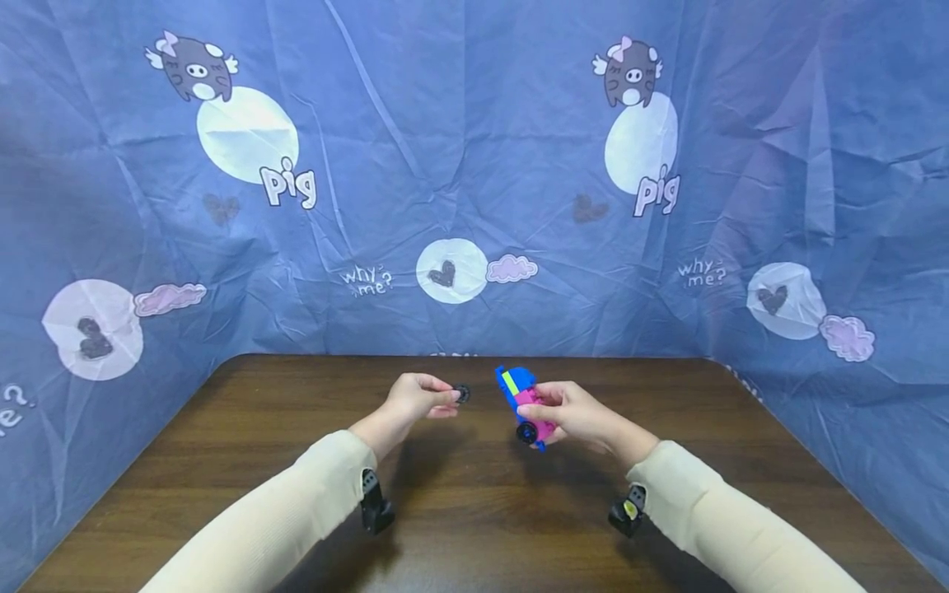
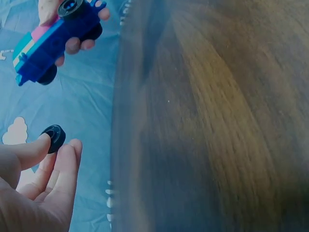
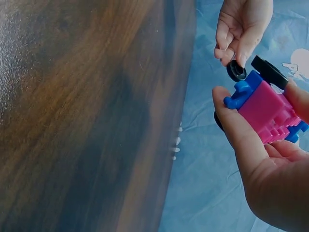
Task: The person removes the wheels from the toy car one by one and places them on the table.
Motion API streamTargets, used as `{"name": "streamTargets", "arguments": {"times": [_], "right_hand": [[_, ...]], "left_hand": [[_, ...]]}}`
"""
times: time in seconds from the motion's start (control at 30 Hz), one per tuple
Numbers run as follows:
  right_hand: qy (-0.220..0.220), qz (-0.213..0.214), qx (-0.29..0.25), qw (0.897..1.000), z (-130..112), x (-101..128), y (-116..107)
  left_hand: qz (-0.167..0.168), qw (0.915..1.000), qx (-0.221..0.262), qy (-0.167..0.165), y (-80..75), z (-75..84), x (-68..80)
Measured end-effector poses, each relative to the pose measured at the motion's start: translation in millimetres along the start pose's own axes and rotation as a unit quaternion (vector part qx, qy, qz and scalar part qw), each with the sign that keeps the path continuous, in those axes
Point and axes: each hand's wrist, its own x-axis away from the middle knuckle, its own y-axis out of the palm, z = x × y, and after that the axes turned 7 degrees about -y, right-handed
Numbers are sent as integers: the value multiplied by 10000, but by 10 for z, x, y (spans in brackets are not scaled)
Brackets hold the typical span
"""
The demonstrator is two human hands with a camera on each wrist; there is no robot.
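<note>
Between the thumb and fingers of my left hand (image 1: 418, 399) is a small black toy wheel (image 1: 463, 394), its round rim showing in the left wrist view. A toy car (image 1: 525, 399) of blue, pink and yellow-green bricks is gripped by my right hand (image 1: 574, 410), tilted and held above the table. Black wheels are fitted on the car's blue underside, which faces the left wrist camera. The right wrist view shows the car's pink body (image 3: 260, 108) between thumb and fingers. In the head view a gap separates the loose wheel from the car.
Below both hands lies a dark brown wooden table (image 1: 467, 511) with rounded far corners. A blue cloth (image 1: 460, 165) printed with pigs, hearts and clouds hangs behind it and along its sides. Black wrist cameras sit at both cream sleeve cuffs (image 1: 341, 461).
</note>
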Motion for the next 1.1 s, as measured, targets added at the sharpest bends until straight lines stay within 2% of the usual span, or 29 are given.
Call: {"name": "streamTargets", "arguments": {"times": [0.3, 0.53, 0.7, 0.93, 1.1], "right_hand": [[-50, 89, 7, 9999, 2, 3, 18], [58, 278, -218, 9994, 48, 1, 34], [129, 433, -277, 9986, 54, 7, 37], [121, 484, -388, 9980, 51, -18, 51], [92, 512, -551, 9971, 43, -23, 46]], "left_hand": [[178, 9998, -31, -14, -60, -21, -140], [442, 9985, -123, -288, -137, -68, -246], [524, 9976, -255, -384, -190, -147, -359], [808, 9944, -480, -493, -208, -279, -478], [1126, 9886, -303, -954, -204, -338, -574]]}}
